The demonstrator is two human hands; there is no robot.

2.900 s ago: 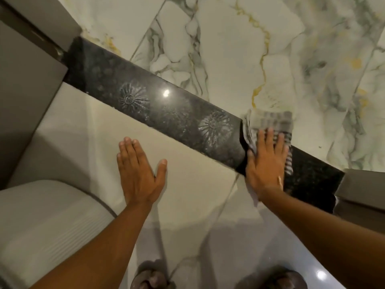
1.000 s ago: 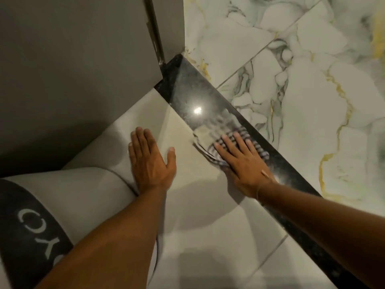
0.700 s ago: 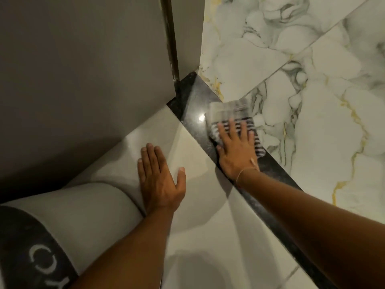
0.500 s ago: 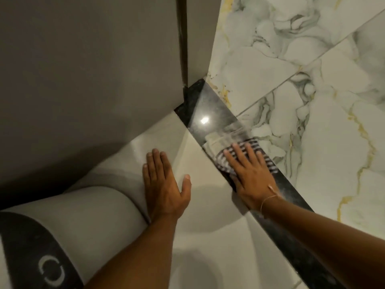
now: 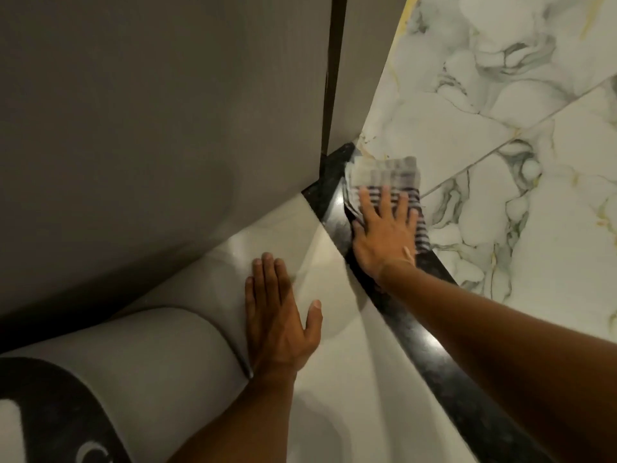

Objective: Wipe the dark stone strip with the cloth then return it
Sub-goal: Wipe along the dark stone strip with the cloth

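Observation:
The dark stone strip (image 5: 414, 332) runs diagonally across the floor from the grey door frame down to the lower right. A white cloth with dark stripes (image 5: 387, 173) lies on the strip's far end, close to the frame and partly over the marble. My right hand (image 5: 384, 232) presses flat on the cloth with fingers spread. My left hand (image 5: 278, 315) rests flat on the pale floor tile to the left of the strip, holding nothing.
A grey wall and door frame (image 5: 334, 78) stand at the strip's far end. White veined marble tiles (image 5: 517, 162) lie to the right. A pale mat with a dark band (image 5: 117, 379) sits at the lower left.
My right hand has pushed the cloth along the strip toward the door frame, after sliding it back a moment before. My left hand has stayed flat on the pale tile.

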